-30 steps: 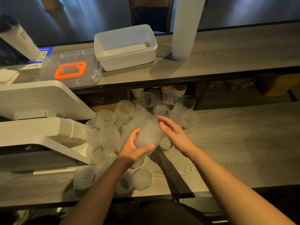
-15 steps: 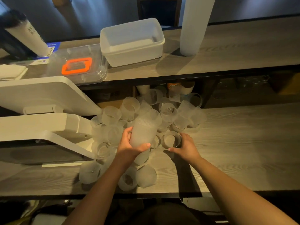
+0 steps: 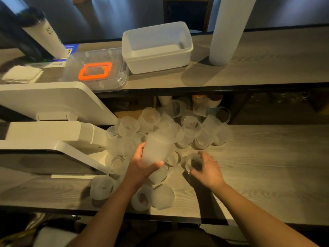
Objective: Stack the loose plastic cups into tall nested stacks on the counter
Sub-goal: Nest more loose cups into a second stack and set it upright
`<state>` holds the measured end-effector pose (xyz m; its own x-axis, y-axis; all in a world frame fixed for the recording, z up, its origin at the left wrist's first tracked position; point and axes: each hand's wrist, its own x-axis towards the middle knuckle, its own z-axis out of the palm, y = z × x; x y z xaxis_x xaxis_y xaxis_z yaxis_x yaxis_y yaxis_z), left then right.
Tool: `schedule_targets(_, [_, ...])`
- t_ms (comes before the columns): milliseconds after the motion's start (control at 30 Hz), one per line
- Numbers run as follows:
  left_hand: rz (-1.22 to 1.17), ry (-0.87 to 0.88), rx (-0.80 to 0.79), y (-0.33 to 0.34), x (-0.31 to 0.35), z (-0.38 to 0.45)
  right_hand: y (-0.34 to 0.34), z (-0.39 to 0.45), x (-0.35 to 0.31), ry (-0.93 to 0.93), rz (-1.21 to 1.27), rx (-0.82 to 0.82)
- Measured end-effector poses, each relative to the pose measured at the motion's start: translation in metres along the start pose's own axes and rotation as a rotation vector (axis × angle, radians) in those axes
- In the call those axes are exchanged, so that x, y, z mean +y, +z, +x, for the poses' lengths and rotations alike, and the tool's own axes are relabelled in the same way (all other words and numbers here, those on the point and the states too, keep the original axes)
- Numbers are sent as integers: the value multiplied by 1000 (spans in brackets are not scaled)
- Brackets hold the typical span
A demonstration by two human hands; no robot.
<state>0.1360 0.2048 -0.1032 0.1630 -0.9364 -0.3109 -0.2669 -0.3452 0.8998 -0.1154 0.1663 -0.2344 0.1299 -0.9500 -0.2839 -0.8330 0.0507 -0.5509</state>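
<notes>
Several loose frosted plastic cups lie in a heap on the lower wooden counter. My left hand grips a short nested stack of cups above the heap, its open end pointing away from me. To its right, my right hand curls its fingers round a single cup lying on the counter. More cups lie near the front edge under my left forearm.
A tall finished cup stack stands on the upper shelf beside a white tub and a clear lid with an orange frame. A white screen on a stand crowds the left. Bare counter lies to the right.
My right hand dropped from the stack's mouth to the counter and closed round a single cup. My left hand kept hold of the stack, which tilted a little more upright.
</notes>
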Motion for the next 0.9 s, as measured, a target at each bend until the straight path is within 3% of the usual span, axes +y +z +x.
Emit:
schedule_targets(367, [96,-38,-112,12,-2,20,-81,6,-67,-31,826,151])
schedule_targets(600, [193,10,-177,17,8,24,-96,5,-93,-206,708,56])
schedule_targets(900, [194,20,-198,15,10,24,-88,-1,-110,-169,704,3])
